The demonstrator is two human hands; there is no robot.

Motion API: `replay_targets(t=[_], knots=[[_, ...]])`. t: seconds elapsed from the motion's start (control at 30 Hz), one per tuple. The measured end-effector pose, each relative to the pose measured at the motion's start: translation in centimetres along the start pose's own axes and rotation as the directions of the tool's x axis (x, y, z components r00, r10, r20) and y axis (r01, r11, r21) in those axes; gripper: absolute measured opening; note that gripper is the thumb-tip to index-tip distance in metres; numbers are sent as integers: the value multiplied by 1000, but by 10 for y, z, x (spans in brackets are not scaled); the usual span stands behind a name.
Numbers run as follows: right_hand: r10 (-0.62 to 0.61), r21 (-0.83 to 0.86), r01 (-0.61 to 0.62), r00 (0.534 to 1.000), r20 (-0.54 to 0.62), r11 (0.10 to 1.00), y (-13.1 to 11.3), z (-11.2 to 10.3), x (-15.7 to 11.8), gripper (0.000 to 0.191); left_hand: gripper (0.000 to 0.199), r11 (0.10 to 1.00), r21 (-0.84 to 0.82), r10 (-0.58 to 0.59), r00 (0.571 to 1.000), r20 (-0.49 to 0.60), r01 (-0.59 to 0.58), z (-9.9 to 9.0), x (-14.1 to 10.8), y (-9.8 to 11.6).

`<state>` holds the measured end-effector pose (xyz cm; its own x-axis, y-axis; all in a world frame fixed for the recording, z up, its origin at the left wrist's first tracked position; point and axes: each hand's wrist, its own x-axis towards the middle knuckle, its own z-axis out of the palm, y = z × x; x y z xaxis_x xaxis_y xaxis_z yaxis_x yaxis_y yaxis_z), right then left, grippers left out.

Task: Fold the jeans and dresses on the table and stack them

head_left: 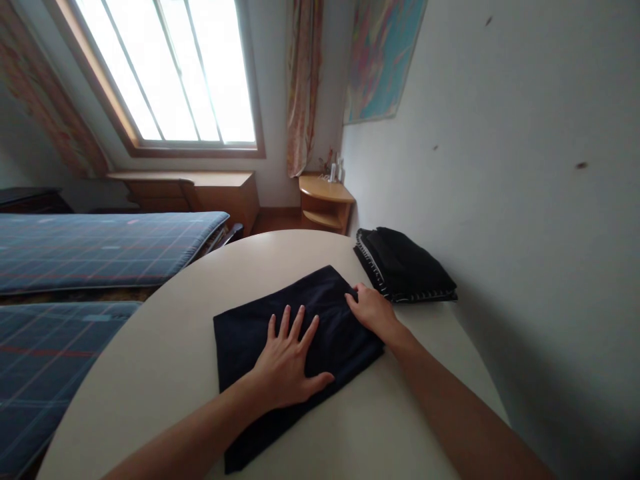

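Note:
A folded dark navy piece of clothing (325,300) lies on the round cream table (175,320); its exact kind does not show. My left hand (285,360) rests flat on top of it, fingers spread and thumb pointing right. At the cloth's right edge, my right hand (373,308) has its thumb on top and its fingers curled at the border, pinching the fabric. Just beyond that hand sits a stack of folded black clothes (410,263) with white stitching along the edges.
Two plaid mattresses (100,247) lie to the left of the table. A white wall (525,233) runs close along the right. Beyond the table stand a wooden corner shelf (327,190) and a low wooden desk (215,183) under the window (170,73).

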<state>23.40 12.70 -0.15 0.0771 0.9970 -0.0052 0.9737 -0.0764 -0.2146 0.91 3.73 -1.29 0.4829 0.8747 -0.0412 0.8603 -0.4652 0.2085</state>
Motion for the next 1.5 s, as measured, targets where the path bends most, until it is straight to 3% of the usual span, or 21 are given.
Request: replay_targets(t=[0.23, 0.43, 0.57, 0.67, 0.83, 1.03, 1.2, 1.3, 1.4, 1.5], knots=[[2, -2, -2, 1000, -1, 1000, 2, 0, -1, 34, 100, 996, -25, 84, 996, 8, -84, -1, -6, 8], [-10, -7, 10, 1000, -3, 1000, 1, -2, -3, 31, 107, 988, -72, 141, 990, 30, -139, -7, -1, 7], [-19, -10, 19, 1000, -18, 1000, 1, -2, -5, 31, 90, 999, -35, -4, 991, -132, 0, -14, 13, -12], [-26, -5, 26, 999, -25, 1000, 1, -3, -5, 31, 98, 993, 17, -110, 982, -151, 114, -12, 22, -31], [-23, 21, 24, 999, -39, 1000, 0, -3, -6, 29, 101, 993, 35, -110, 986, -126, 115, -4, 28, -46], [-5, 35, 8, 997, -74, 999, 1, -1, -3, 30, 88, 997, -1, -72, 990, -118, 73, -18, 20, -44], [-6, 74, 15, 993, -115, 997, 3, -2, 1, 31, 91, 998, -36, 60, 998, -1, -60, -22, -6, -34], [-11, 123, 26, 993, -122, 992, 4, -7, 3, 32, 82, 988, -41, 147, 989, 1, -147, -20, -20, -28], [-36, 182, 62, 989, -146, 981, 6, -12, 4, 32, 70, 951, -84, 300, 953, 35, -296, -23, -30, -21], [-45, 216, 86, 981, -188, 973, 6, -17, 5, 31, 71, 915, -132, 394, 915, 85, -381, -25, -37, -12]])
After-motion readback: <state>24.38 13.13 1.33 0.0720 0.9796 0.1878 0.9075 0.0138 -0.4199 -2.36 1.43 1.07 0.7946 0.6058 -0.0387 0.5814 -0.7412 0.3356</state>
